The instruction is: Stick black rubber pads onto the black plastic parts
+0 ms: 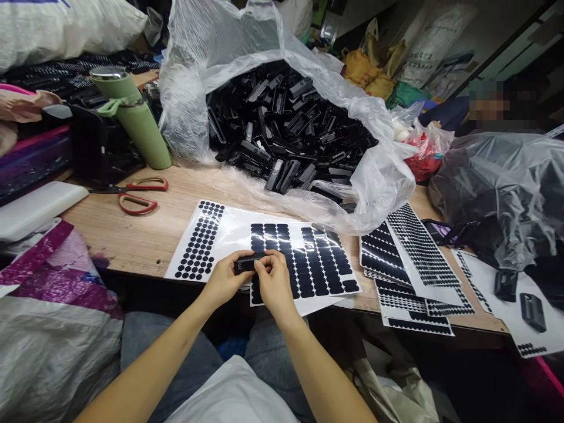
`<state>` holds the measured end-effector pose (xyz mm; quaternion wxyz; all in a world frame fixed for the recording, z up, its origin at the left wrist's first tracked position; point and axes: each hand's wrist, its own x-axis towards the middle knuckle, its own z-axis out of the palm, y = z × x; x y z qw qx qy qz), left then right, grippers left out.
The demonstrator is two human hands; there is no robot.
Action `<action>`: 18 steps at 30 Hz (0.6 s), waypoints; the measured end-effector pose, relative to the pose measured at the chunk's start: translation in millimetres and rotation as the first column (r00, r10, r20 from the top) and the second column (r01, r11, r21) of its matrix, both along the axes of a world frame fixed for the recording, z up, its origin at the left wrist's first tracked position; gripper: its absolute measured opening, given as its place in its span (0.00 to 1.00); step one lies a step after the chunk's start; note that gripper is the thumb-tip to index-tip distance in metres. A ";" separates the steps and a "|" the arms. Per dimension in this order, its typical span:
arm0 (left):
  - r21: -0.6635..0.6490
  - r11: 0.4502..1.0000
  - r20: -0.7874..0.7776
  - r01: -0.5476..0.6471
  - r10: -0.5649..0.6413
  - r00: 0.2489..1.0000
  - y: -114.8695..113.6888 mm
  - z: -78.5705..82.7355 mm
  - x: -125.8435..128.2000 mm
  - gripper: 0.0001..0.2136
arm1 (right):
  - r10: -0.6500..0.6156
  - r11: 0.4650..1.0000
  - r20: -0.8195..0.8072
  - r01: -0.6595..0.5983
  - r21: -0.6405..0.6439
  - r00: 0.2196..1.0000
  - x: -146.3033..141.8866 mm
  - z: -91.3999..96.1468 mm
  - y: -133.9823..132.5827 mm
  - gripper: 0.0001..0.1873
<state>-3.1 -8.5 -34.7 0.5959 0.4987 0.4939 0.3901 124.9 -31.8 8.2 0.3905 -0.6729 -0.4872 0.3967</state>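
Hands (274, 282) gripping black piece (247, 263), sheets (235, 229) beneath, open bag (388, 176) behind, scissors (124, 189), flask (143, 132)

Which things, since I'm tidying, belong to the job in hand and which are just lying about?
Likely the job: black piece in left hand and right hand; sheet of black oblongs; bag of black pieces.
Seemingly lying about: scissors; green flask.
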 end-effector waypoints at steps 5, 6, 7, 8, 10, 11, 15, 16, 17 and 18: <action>-0.010 1.000 0.013 0.007 -0.007 1.000 -2.3 0.5 -2.6 0.22 | 0.006 1.000 0.011 -0.006 -0.001 1.000 -0.6 -0.7 -0.6 0.07; -0.012 1.000 0.013 0.007 -0.007 1.000 -2.7 0.8 -2.5 0.22 | 0.004 1.000 0.014 -0.004 0.000 1.000 -1.0 -1.2 -0.6 0.07; -0.012 1.000 0.010 0.005 -0.005 1.000 -2.9 0.9 -1.9 0.22 | 0.001 1.000 0.020 -0.001 0.002 1.000 -1.7 -1.9 -0.7 0.07; -0.013 1.000 0.007 0.001 -0.001 1.000 -2.7 0.9 -0.6 0.22 | -0.001 1.000 0.030 0.001 0.005 1.000 -2.8 -2.8 -1.0 0.07; -0.019 1.000 0.002 -0.005 0.005 1.000 -1.7 1.3 3.4 0.22 | -0.001 1.000 0.064 0.000 0.029 0.998 -5.3 -5.1 -2.4 0.07; -0.025 1.000 0.002 -0.010 0.010 1.000 -1.0 2.3 5.3 0.22 | -0.013 0.999 0.091 0.008 0.052 0.996 -6.3 -6.3 -3.3 0.07; 0.021 0.997 -0.078 -0.073 0.074 0.994 -4.8 17.1 -8.1 0.22 | -0.144 0.986 0.208 0.121 0.116 0.968 1.2 -9.0 0.7 0.15; 0.085 0.986 -0.149 -0.144 0.155 0.977 -8.8 23.3 -20.1 0.21 | -0.166 0.982 0.218 0.141 0.123 0.962 7.2 -8.0 6.7 0.19; 0.162 0.962 -0.217 -0.218 0.250 0.944 -14.0 29.8 -35.6 0.20 | -0.175 0.980 0.221 0.147 0.135 0.960 14.6 -6.2 15.9 0.21; 0.236 0.930 -0.271 -0.281 0.341 0.900 -19.9 36.1 -53.5 0.19 | -0.180 0.976 0.221 0.145 0.162 0.959 22.7 -3.5 28.8 0.20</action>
